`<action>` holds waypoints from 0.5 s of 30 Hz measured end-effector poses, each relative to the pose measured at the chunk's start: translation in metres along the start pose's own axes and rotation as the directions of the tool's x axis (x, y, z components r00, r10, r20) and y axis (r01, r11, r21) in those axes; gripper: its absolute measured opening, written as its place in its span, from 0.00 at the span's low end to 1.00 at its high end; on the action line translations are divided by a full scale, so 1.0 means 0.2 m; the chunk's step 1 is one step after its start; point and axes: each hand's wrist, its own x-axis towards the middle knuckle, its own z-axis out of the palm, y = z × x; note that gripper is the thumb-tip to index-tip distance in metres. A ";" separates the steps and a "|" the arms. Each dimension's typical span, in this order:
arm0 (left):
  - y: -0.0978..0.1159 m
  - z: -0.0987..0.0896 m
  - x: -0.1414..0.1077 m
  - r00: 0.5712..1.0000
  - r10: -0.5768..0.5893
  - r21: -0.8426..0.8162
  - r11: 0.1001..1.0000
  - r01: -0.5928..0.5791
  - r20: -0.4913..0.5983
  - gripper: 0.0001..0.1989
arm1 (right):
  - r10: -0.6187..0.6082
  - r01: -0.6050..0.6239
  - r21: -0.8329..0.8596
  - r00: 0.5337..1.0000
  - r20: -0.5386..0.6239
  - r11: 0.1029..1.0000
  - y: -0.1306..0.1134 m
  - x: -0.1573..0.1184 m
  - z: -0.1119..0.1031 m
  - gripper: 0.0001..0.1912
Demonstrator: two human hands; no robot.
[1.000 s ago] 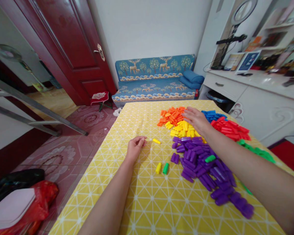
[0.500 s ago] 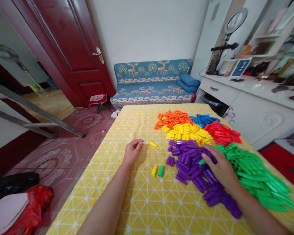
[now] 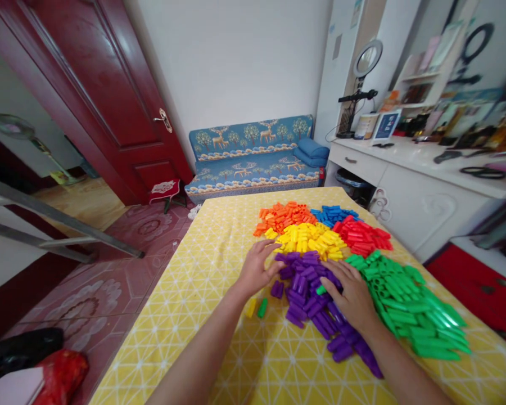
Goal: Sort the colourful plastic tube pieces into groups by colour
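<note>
No text, label, brand or number can be read. Toward two o'clock, on the white dresser (image 3: pixel 409 169), a blue card (image 3: pixel 387 125) in a white frame bears pale marks, perhaps lettering, too blurred to make out. Just beside it, on its nine o'clock side, a pale tub (image 3: pixel 366 126) carries print too small to read.

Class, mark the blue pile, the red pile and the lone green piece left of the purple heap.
Blue pile (image 3: pixel 333 215): head view, its middle.
Red pile (image 3: pixel 362 235): head view, its middle.
Lone green piece (image 3: pixel 262 308): head view, its side.
</note>
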 end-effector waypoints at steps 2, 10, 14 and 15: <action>0.13 0.13 0.10 0.990 0.068 0.043 0.996 -0.074 0.126 0.27 | -0.009 0.009 0.008 1.000 -0.002 1.000 -0.01 0.00 0.00 0.23; 0.30 0.31 -0.11 0.966 0.043 0.136 0.987 -0.080 0.254 0.26 | -0.059 0.056 0.038 0.995 0.075 0.998 -0.12 -0.10 -0.06 0.17; 0.27 0.20 -0.22 0.967 -0.031 0.143 0.990 -0.006 0.255 0.27 | -0.077 0.059 0.126 0.987 0.143 0.990 -0.23 -0.10 -0.05 0.19; 0.26 0.17 -0.23 0.965 -0.040 0.147 0.989 0.002 0.259 0.27 | -0.088 0.064 0.162 0.986 0.144 0.985 -0.25 -0.09 -0.06 0.20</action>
